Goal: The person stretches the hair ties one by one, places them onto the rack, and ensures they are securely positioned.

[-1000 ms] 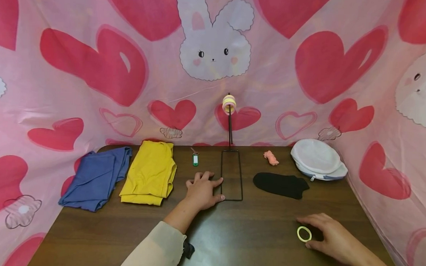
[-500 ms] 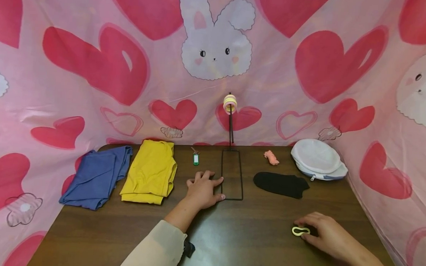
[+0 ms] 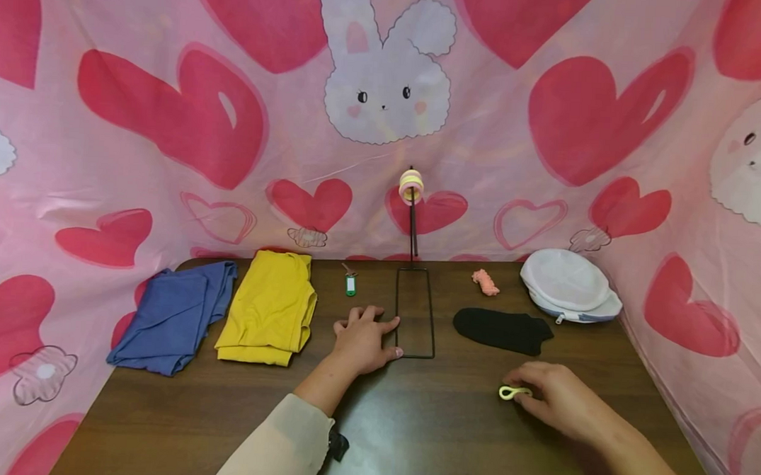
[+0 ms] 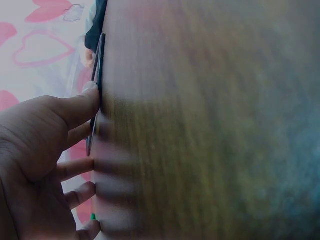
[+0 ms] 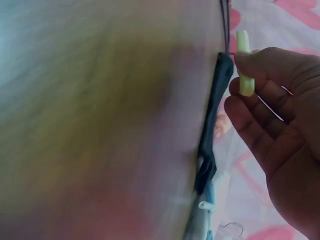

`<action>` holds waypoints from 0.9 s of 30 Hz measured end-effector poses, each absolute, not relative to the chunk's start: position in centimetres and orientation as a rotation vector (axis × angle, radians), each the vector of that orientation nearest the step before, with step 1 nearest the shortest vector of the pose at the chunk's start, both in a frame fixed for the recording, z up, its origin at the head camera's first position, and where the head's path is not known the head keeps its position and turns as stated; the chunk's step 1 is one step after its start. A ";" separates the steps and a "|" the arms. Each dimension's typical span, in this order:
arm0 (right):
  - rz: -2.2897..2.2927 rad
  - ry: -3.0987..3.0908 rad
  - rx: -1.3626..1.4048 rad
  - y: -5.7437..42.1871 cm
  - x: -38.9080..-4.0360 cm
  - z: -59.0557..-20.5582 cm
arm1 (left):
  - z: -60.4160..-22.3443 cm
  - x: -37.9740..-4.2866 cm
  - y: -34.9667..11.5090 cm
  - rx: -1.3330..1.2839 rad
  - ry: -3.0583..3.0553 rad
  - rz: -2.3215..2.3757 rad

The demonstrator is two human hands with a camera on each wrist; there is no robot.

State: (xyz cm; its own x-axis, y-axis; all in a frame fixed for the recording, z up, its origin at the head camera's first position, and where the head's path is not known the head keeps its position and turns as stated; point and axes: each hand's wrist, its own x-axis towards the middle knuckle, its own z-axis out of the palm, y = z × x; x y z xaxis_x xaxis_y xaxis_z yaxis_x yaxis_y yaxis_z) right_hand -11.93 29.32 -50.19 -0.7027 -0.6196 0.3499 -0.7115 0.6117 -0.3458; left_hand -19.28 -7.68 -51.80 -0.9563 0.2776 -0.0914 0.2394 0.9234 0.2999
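Observation:
My right hand (image 3: 564, 403) pinches a pale yellow hair tie (image 3: 503, 394) between thumb and fingers, above the right part of the table. Squeezed, the tie is narrow and looped in the head view; its edge (image 5: 246, 86) shows in the right wrist view. My left hand (image 3: 361, 343) rests with spread fingers at the left side of a black wire stand (image 3: 433, 318), thumb and index finger touching its rectangular base. Several pink and yellow hair ties (image 3: 411, 181) hang on the stand's raised arm at the back.
A black sock (image 3: 500, 330), a coral cord bundle (image 3: 484, 282) and a white zipped mesh pouch (image 3: 566, 277) lie right of the stand. Left are a green key tag (image 3: 351, 284), folded yellow cloth (image 3: 265, 307) and folded blue cloth (image 3: 173, 317). Heart-printed curtains (image 3: 481, 128) surround the table (image 3: 411, 423).
My right hand has moved left and slightly away from me with the hair tie, which has gone from a round ring to a squeezed loop. My left hand stays on the stand's base.

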 end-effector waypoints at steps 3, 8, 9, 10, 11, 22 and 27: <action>0.704 -2.606 1.104 28.6 -12.5 -49.7 | -51.8 -19.3 -7.6 0.398 2.953 0.438; 0.720 -2.568 1.138 27.5 -13.4 -48.8 | -51.7 -19.2 -7.6 0.397 2.950 0.441; 0.721 -2.558 1.151 27.3 -13.6 -48.6 | -51.6 -19.2 -7.6 0.397 2.948 0.440; 0.722 -2.548 1.162 27.1 -13.8 -48.4 | -51.6 -19.2 -7.6 0.397 2.946 0.443; 0.728 -2.535 1.176 26.9 -14.0 -48.3 | -51.5 -19.1 -7.6 0.396 2.944 0.445; 0.798 -2.411 1.273 24.1 -15.5 -46.0 | -51.5 -19.2 -7.6 0.395 2.933 0.453; 0.841 -2.354 1.277 22.8 -16.0 -44.5 | -51.6 -19.2 -7.6 0.394 2.940 0.449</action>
